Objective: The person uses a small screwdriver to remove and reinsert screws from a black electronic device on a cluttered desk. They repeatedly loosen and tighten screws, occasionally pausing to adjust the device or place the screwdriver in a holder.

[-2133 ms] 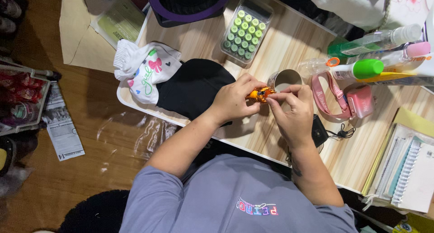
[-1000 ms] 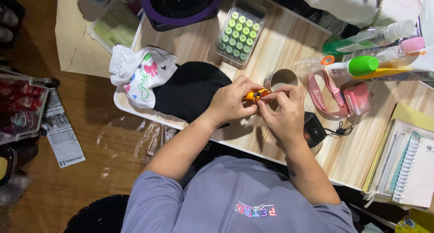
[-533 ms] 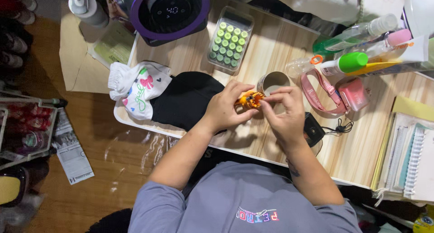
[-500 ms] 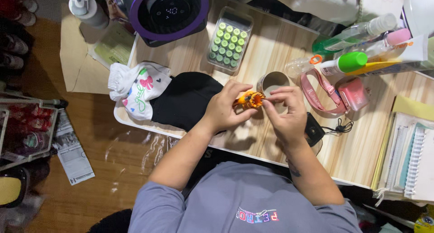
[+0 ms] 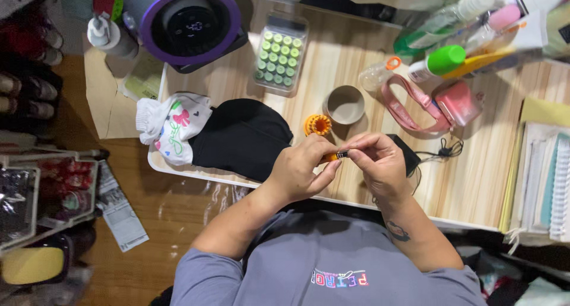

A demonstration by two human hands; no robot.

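Note:
My left hand (image 5: pixel 303 169) and my right hand (image 5: pixel 380 163) meet above the wooden desk (image 5: pixel 475 163), fingertips pinched together on a small dark piece with an orange end (image 5: pixel 338 155). An orange ribbed cap-like part (image 5: pixel 318 125) lies on the desk just above my left hand. A small grey round cup (image 5: pixel 345 104) stands beside it. A black cloth (image 5: pixel 240 138) lies to the left of my left hand.
A calculator with green keys (image 5: pixel 279 59) and a purple-rimmed round appliance (image 5: pixel 190 24) stand at the back. Bottles (image 5: pixel 445 59), a pink strap and pouch (image 5: pixel 457 103), a black cord (image 5: pixel 442 148), a white printed cloth (image 5: pixel 172 128) and notebooks (image 5: pixel 546 175) surround the hands.
The orange ribbed part, held between both hands before, now lies on the desk. The hands have moved down and now pinch a smaller piece. The camera view shifted.

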